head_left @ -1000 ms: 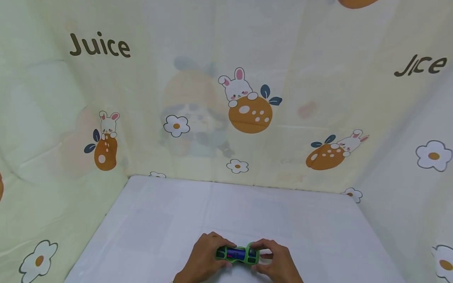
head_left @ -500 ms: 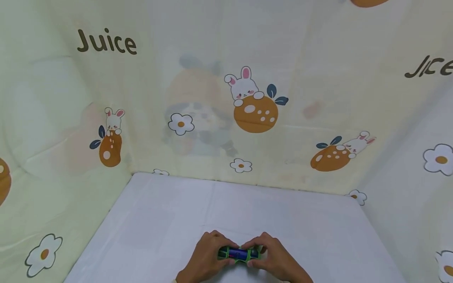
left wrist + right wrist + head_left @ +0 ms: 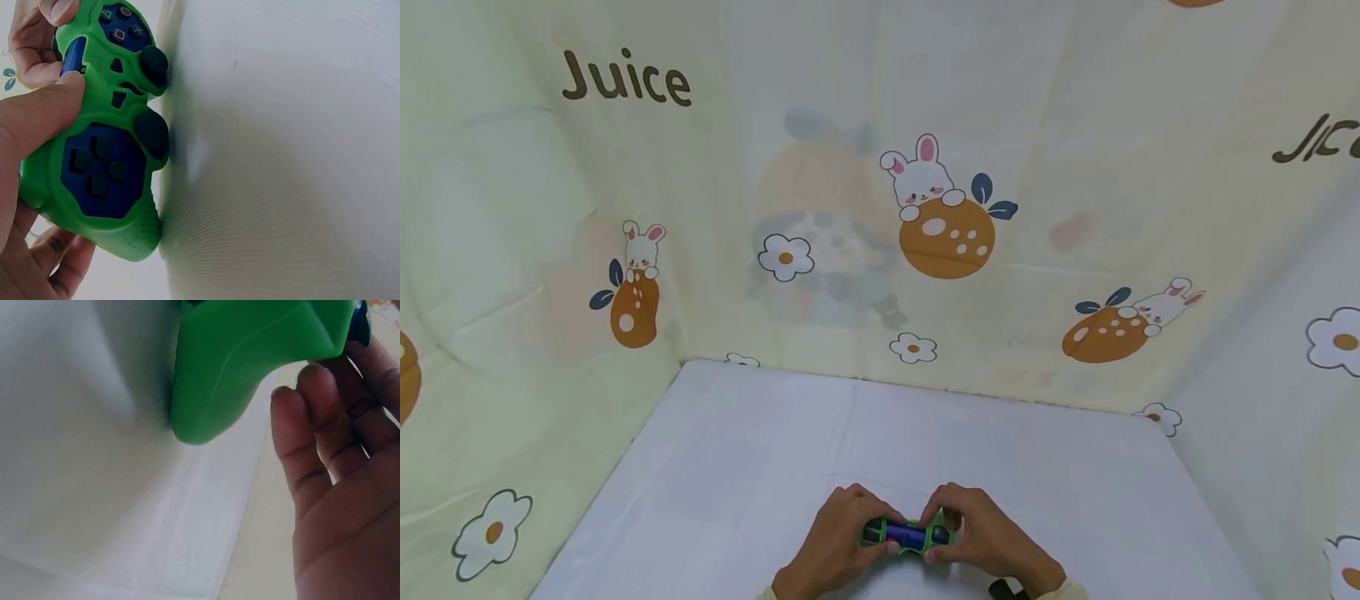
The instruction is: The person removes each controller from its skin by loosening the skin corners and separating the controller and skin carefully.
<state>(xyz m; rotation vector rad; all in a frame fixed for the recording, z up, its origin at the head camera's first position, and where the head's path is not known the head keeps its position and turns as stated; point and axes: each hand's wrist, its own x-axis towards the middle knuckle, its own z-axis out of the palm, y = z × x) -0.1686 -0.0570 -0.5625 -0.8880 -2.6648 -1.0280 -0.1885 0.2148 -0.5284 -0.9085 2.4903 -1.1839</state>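
Note:
A game controller (image 3: 906, 536) in a green rubber cover, with a blue body, is between both hands low in the head view. My left hand (image 3: 835, 533) grips its left part. In the left wrist view, the left thumb lies along the green cover (image 3: 103, 234) while other fingers pass behind. The direction pad, sticks and shape-marked buttons show there. At the other end, my right hand (image 3: 973, 525) holds the controller between thumb and index finger. From the right wrist, several other fingers (image 3: 290, 431) of that hand extend beside a green handle (image 3: 209, 403).
A white-covered table (image 3: 760, 450) lies beneath the hands. Cream cloth with printed rabbits, oranges and flowers (image 3: 786, 257) hangs around its back and sides. A small dark object (image 3: 1006, 589) shows by the right wrist at the bottom edge.
The right hand has moved from the controller's right end inward, its fingertips now nearer the left ones. The left hand keeps its grip. The head view has shifted slightly.

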